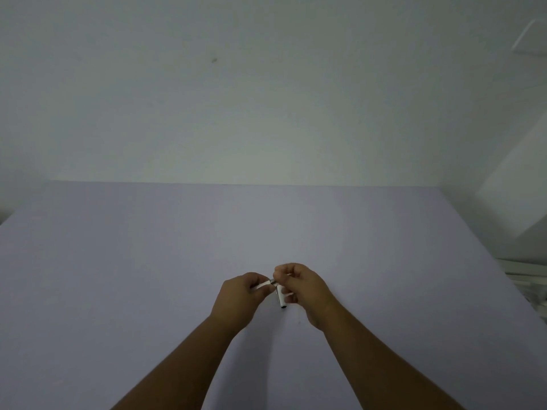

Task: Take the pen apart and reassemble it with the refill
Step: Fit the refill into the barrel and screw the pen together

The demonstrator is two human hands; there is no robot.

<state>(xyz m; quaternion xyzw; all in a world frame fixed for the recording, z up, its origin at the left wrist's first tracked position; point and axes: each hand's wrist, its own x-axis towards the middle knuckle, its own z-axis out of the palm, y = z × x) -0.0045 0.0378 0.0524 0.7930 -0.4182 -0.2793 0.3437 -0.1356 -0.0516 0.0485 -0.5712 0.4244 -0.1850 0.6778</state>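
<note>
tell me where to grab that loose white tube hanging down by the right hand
Judging from the blurred head view, pinch the white tube across its bare middle, coming from the left, the open side. It hangs nearly upright with its dark open end down, and the right hand already covers its top and right. The left hand holds another pen piece.

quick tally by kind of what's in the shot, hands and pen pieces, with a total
hands: 2, left hand and right hand
white pen pieces: 2, one held in the left hand, one tube with a dark open end in the right hand
table: 1
total: 5
</note>
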